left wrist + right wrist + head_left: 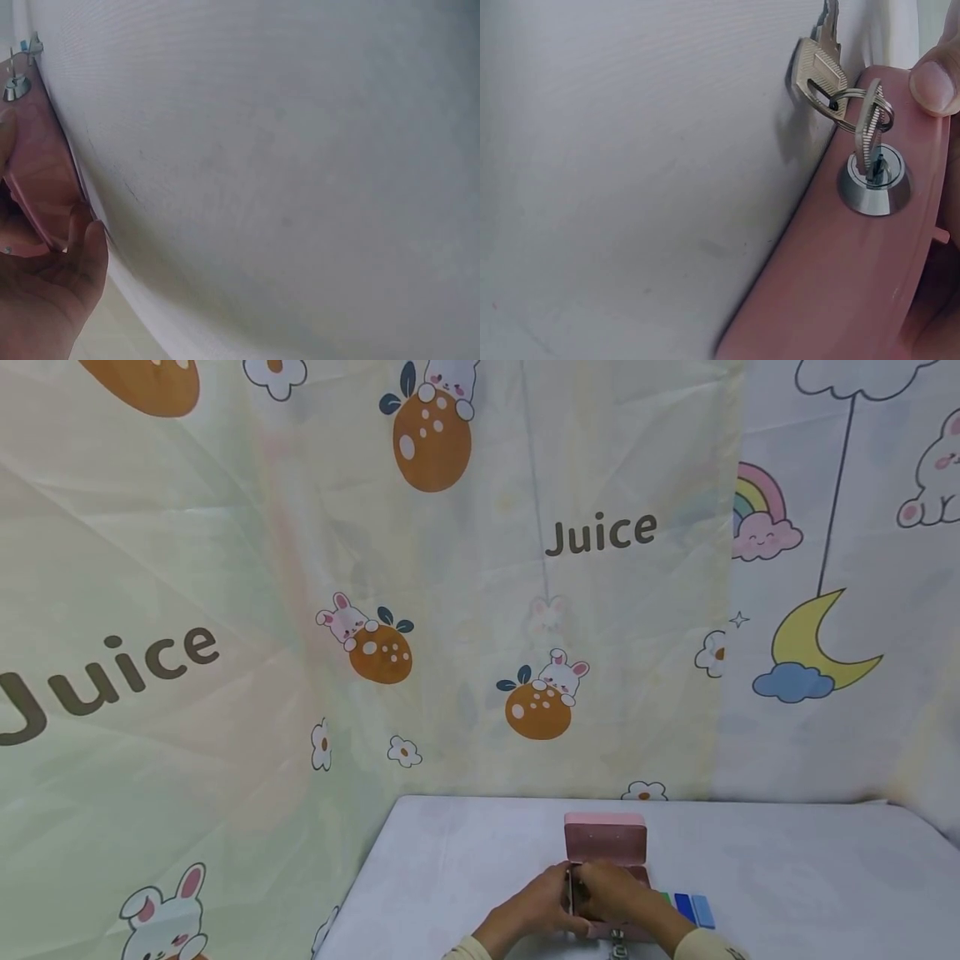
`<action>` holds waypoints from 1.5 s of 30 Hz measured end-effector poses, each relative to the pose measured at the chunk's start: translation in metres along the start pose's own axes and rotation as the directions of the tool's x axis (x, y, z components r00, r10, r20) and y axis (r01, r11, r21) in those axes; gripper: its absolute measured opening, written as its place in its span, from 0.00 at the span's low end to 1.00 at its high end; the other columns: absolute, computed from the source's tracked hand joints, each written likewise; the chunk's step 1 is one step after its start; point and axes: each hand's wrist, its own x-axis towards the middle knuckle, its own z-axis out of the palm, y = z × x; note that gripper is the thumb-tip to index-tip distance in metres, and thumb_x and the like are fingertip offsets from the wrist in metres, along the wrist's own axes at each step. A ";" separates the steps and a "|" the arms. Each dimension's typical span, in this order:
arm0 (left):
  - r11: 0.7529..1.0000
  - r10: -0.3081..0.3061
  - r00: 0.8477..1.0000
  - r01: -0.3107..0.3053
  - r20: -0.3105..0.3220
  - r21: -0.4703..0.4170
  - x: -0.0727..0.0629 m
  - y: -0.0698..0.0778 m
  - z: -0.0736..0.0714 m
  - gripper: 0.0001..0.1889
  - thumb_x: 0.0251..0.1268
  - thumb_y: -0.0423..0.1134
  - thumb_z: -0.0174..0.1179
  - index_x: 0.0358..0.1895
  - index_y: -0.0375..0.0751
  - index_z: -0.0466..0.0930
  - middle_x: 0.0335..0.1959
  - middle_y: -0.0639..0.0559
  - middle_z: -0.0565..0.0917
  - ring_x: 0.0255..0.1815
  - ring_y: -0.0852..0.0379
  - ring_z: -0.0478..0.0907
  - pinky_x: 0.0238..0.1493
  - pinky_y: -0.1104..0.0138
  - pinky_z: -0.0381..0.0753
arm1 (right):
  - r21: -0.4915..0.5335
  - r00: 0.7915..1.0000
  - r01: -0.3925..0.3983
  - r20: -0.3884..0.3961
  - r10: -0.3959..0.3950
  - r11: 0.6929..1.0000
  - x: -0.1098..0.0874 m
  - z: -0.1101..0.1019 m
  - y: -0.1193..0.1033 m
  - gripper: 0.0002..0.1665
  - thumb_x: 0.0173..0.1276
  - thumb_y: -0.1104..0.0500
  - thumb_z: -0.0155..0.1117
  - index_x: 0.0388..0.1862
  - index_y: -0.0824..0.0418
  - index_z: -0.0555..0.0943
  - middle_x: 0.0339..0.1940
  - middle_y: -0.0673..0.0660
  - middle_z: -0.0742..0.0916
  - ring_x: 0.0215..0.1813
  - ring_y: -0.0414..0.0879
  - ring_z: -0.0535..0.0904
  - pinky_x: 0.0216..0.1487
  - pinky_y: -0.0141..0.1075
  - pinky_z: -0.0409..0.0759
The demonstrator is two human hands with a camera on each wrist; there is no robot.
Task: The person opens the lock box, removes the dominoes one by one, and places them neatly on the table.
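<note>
A pink metal cash box [832, 277] sits on the table with its lid [606, 842] raised. My left hand [538, 903] grips the box's left end, thumb on the front face and fingers round the side. Over the front wall, my right hand [609, 892] reaches down into the box; its fingertips are hidden there. One key stands in the round silver lock [875, 184] on the front. From its ring hangs a second key [819, 79]. Whatever lies inside the box is mostly covered by the hands.
Just right of the box lie flat coloured pieces: a blue one [684, 907], a light blue one [702, 911] and a partly hidden green one. The white-covered table [450, 852] extends to both sides. Printed cloth [465, 568] hangs behind it.
</note>
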 end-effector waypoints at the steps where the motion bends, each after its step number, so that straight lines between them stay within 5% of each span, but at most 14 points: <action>1: 1.000 0.002 1.000 -0.002 -0.001 0.003 0.000 -0.001 0.000 0.41 0.49 0.46 0.79 0.67 0.48 0.68 0.59 0.62 0.77 0.54 0.73 0.71 0.59 0.73 0.74 | -0.004 1.000 0.006 -0.001 -0.006 1.000 0.000 0.001 0.001 0.11 0.57 0.58 0.76 0.37 0.53 0.83 0.28 0.42 0.81 0.30 0.38 0.71 0.32 0.33 0.74; 21: 0.997 0.035 0.999 -0.035 -0.011 0.064 -0.002 -0.006 0.002 0.44 0.52 0.50 0.77 0.70 0.41 0.66 0.65 0.54 0.75 0.63 0.68 0.70 0.65 0.70 0.72 | -0.049 0.998 0.050 -0.039 -0.052 0.998 0.001 0.000 0.001 0.11 0.58 0.55 0.77 0.38 0.53 0.84 0.30 0.42 0.83 0.31 0.36 0.71 0.34 0.34 0.76; 30: 0.998 -0.056 0.998 0.056 0.000 -0.005 -0.001 -0.002 0.001 0.45 0.50 0.50 0.78 0.71 0.47 0.65 0.66 0.57 0.74 0.63 0.70 0.70 0.67 0.67 0.72 | -0.043 0.999 0.027 -0.039 -0.029 0.999 0.001 -0.002 -0.001 0.11 0.57 0.55 0.77 0.38 0.54 0.86 0.27 0.41 0.84 0.29 0.37 0.72 0.34 0.34 0.75; 45: 1.000 -0.002 1.000 0.002 0.004 0.025 -0.001 -0.003 0.002 0.42 0.52 0.50 0.77 0.69 0.45 0.66 0.64 0.57 0.75 0.62 0.70 0.70 0.65 0.69 0.72 | -0.009 0.999 0.035 -0.040 -0.036 0.999 -0.004 -0.004 -0.002 0.13 0.56 0.56 0.78 0.40 0.57 0.87 0.25 0.41 0.82 0.27 0.37 0.72 0.30 0.32 0.72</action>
